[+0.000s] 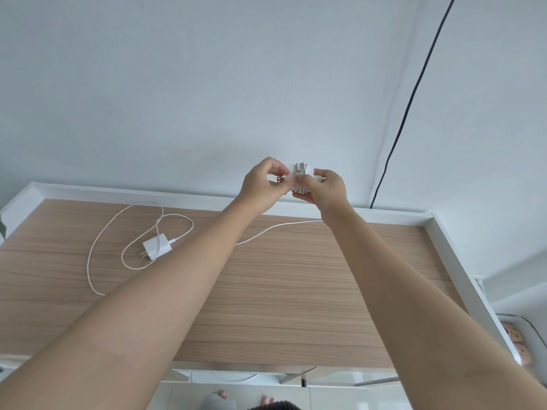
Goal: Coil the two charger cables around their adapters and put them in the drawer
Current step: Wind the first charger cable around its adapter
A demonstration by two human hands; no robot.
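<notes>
Both my hands are raised above the far edge of the wooden desk (296, 291). Between them is a white adapter (300, 179) with cable turns wound around it. My left hand (263, 182) pinches its plug end, and my right hand (325, 187) grips the wound body. The loose tail of that white cable (275, 229) trails down onto the desk under my arms. A second white adapter (155, 247) lies flat on the desk at the left, prongs towards me. Its uncoiled white cable (97, 247) lies in wide loops around it.
A white raised rim (461, 261) borders the desk at the back and right. A black wire (414, 93) runs down the wall behind the desk. Below the front edge, a drawer (236, 377) shows partly. Slippers (515, 341) lie on the floor at right.
</notes>
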